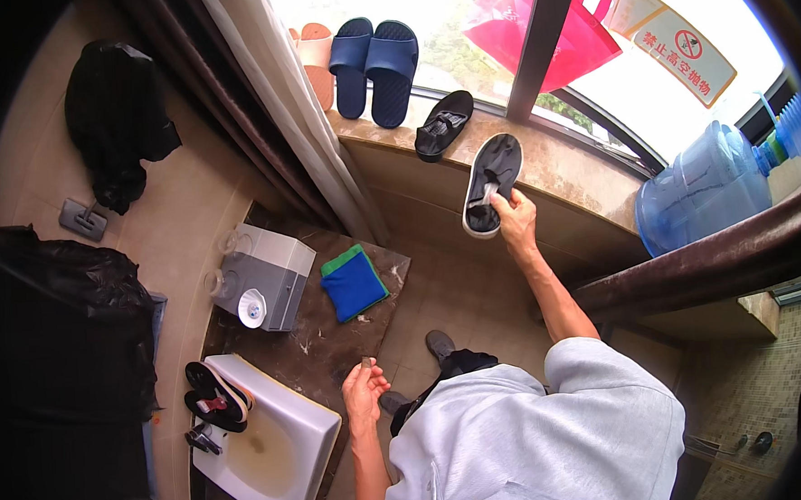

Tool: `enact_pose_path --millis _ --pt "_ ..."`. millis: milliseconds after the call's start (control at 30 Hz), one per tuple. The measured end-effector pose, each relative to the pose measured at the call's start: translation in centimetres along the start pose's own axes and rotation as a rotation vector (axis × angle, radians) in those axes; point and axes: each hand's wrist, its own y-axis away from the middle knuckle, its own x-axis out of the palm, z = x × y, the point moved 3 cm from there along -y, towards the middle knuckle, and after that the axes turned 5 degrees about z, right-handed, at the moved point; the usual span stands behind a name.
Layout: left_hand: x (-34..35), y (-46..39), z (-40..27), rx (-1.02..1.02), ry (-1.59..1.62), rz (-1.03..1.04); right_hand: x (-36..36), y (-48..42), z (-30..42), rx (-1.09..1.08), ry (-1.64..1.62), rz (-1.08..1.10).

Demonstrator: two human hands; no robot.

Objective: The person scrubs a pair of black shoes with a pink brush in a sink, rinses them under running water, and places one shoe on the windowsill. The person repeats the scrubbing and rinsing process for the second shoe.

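Observation:
My right hand point(518, 218) grips a black slip-on shoe point(493, 170) with a white sole edge, its thumb at the shoe's opening. The shoe overlaps the front edge of the stone windowsill point(577, 181) in view; I cannot tell whether it touches. A second black shoe point(443, 125) rests on the sill to its left. Nearer my body, my left hand point(364, 393) is raised beside the dark countertop point(311, 353), fingers curled. Something small and brownish shows at its fingertips, too small to name. A white washbasin point(314, 424) holds cloudy, brownish water.
Navy slides point(369, 72) and pink slides point(316, 57) lean at the window. Dark footwear point(218, 399) lies on the basin rim by the faucet point(203, 439). The counter bears a folded blue-and-green cloth point(355, 283) and a grey box point(266, 274). A blue water jug point(703, 190) stands right.

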Motion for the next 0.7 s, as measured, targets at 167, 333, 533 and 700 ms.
enact_pose_path --millis 167,333,533,700 --pt "-0.3 0.2 1.5 -0.025 0.04 -0.103 -6.1 -7.9 0.4 -0.006 0.787 -0.222" --pt "0.9 -0.8 2.5 -0.071 0.077 -0.065 -6.1 -7.5 -0.7 -0.166 1.098 -0.236" --pt "2.0 -2.3 1.1 -0.081 0.024 -0.006 -6.7 -7.7 -1.0 -0.171 0.998 -0.268" --pt "1.1 -3.6 -0.1 -0.098 -0.015 0.012 -7.8 -7.9 -0.9 -0.199 0.845 -0.305"
